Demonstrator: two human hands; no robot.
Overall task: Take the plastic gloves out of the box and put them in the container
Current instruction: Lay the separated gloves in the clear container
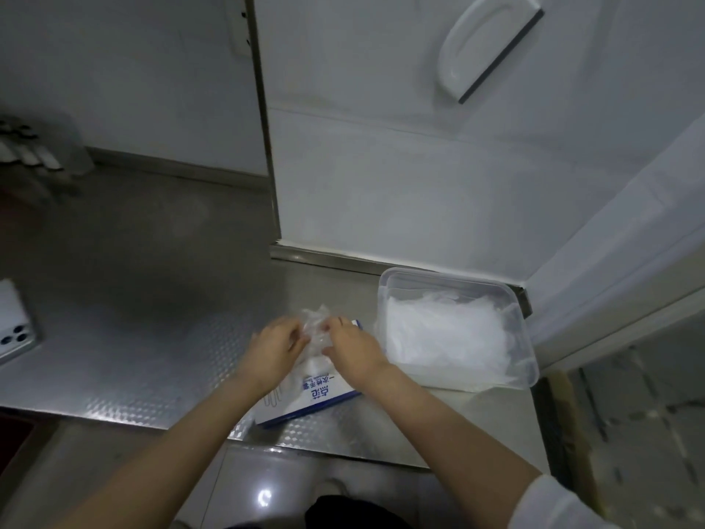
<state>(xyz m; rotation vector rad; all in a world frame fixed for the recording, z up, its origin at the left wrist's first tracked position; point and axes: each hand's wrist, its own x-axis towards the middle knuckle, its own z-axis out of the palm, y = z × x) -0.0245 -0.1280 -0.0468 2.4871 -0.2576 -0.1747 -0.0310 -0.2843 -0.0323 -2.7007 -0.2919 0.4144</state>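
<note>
A white and blue glove box (311, 395) lies flat on the steel counter near its front edge. Above the box, my left hand (272, 351) and my right hand (353, 351) both pinch a crumpled bunch of clear plastic gloves (316, 326) between them. To the right stands a clear plastic container (526, 360), open on top, with a heap of white plastic gloves (442, 334) inside it. The container sits close to the right end of the box.
The embossed steel counter (145, 330) runs left, with a phone (13, 326) lying at its left edge. A white wall panel (381, 177) rises behind the container, with a white squeegee (484, 47) hung on it. A blurred rack (30, 154) stands far left.
</note>
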